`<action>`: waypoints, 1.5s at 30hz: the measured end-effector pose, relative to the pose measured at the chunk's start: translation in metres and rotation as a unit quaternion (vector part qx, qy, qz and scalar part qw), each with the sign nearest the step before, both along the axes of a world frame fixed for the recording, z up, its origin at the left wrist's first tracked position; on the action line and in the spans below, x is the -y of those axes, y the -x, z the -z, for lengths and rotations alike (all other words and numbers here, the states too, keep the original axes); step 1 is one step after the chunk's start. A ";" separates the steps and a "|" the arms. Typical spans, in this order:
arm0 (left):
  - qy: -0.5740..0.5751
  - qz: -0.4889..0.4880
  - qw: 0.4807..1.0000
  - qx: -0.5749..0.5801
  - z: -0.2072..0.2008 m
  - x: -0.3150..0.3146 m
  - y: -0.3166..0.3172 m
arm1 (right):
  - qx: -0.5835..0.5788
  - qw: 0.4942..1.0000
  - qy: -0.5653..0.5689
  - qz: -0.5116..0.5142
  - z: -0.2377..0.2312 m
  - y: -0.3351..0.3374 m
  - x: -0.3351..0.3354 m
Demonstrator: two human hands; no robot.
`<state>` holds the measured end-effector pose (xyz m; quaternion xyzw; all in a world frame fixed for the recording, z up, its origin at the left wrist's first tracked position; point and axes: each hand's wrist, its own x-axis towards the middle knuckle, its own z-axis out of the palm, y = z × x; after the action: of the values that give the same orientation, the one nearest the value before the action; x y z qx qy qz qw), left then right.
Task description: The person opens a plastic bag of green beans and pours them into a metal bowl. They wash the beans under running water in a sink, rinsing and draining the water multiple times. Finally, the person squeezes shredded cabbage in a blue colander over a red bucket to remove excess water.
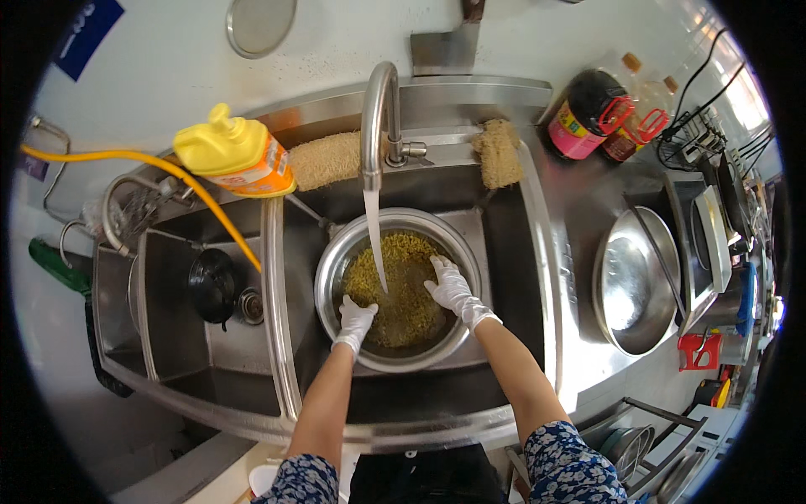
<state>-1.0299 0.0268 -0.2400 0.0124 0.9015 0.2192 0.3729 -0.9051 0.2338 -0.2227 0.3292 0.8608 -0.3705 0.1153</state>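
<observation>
A wide steel basin (467, 336) stands in the middle sink compartment. Water covers a heap of small yellow-green beans or grains (403, 252) in it; their exact kind is too small to tell. Both my hands wear thin white gloves. At the basin's lower left, my left hand (357, 322) dips its fingertips into the water, thumb and fingers apart. My right hand (454, 291) lies over the right side of the beans, fingers spread and holding nothing. Between them, a stream of water (374, 231) falls from the curved steel faucet (379, 109).
A yellow jug (227, 155) and loofah sponges (501, 154) sit on the sink's back ledge. The left compartment holds a black bowl (211, 286) beside a yellow hose (159, 165). Dark sauce bottles (588, 109) and a large steel pan (635, 281) stand on the right counter.
</observation>
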 end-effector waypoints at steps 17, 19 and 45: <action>-0.235 -0.037 0.966 0.099 0.006 -0.028 0.002 | -0.117 0.958 0.255 0.065 0.029 0.044 0.023; -0.156 0.090 0.984 -0.001 0.009 -0.031 0.004 | -0.035 0.997 0.045 -0.043 0.035 0.057 0.021; -0.092 -0.045 0.989 -0.107 0.000 -0.014 -0.004 | -0.313 0.945 0.046 0.079 -0.156 0.135 -0.128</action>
<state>-1.0261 0.0405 -0.2404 0.0298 0.9118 0.3151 0.2615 -1.0397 0.3616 -0.0665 0.2579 0.8067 -0.5021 -0.1749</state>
